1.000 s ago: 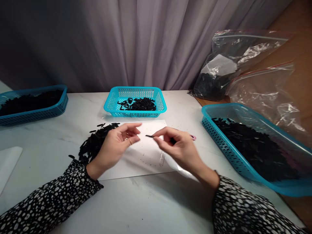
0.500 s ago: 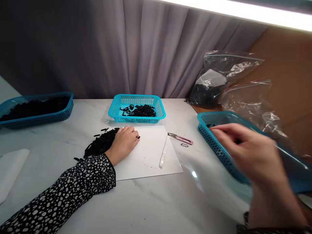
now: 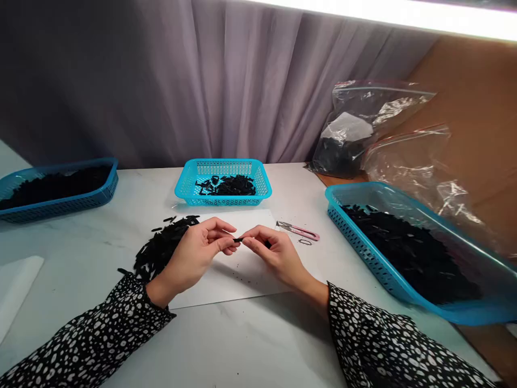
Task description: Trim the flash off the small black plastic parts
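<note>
Over a white paper sheet [image 3: 210, 288], both hands meet at a small black piece [image 3: 238, 240]. My left hand [image 3: 197, 253] pinches its left end between thumb and fingers. The thumb and index finger of my right hand [image 3: 277, 253] close on its right end. Something dark also shows inside my right palm. A loose pile of similar black pieces [image 3: 161, 245] lies left of my left hand, partly on the sheet's left side.
Behind the sheet is a bright blue basket [image 3: 223, 202] with some black pieces. Larger blue baskets of black pieces stand at left [image 3: 60, 209] and right [image 3: 375, 269]. Pink snips [image 3: 299, 230] lie right of the hands. Plastic bags [image 3: 347, 134] are at back right.
My right hand has moved left from the right basket to the sheet's middle. My left hand has left the pile's edge, and both hands now grip one black piece.
</note>
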`<state>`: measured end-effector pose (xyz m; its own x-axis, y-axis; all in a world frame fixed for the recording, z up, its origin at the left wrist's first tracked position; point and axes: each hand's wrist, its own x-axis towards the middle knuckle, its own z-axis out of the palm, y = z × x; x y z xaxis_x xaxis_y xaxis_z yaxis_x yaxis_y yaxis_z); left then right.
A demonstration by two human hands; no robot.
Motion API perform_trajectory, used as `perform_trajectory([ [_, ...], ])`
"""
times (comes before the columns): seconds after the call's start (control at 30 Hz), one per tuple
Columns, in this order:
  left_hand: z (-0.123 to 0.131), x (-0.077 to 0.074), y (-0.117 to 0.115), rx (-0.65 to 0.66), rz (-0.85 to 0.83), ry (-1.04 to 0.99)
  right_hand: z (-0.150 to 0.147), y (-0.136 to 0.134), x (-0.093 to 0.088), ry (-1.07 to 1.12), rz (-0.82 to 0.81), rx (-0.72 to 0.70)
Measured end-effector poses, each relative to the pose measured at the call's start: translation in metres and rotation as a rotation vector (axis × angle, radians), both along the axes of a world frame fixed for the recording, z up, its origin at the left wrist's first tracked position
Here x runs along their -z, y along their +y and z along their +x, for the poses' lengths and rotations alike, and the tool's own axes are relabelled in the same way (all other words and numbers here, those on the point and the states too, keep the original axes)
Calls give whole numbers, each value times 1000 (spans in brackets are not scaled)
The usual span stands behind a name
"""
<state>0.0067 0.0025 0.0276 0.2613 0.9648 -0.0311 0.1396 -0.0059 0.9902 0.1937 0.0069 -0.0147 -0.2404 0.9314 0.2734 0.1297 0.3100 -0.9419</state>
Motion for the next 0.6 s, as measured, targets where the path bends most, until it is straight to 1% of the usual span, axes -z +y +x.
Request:
perform_trajectory([
  [0.07,3,-1,1,-6,-39,-77,2,-1,1,73,-34,-8],
  [0.2,7,-1,2,0,-60,-102,3,-3,3,153,-53,16],
  [0.47,8,5,-1,-1,-53,-113,6,-6,2,140,-49,38],
  [0.6,11,5,-2,-7,17,-65,7,-7,1,145,-60,25],
])
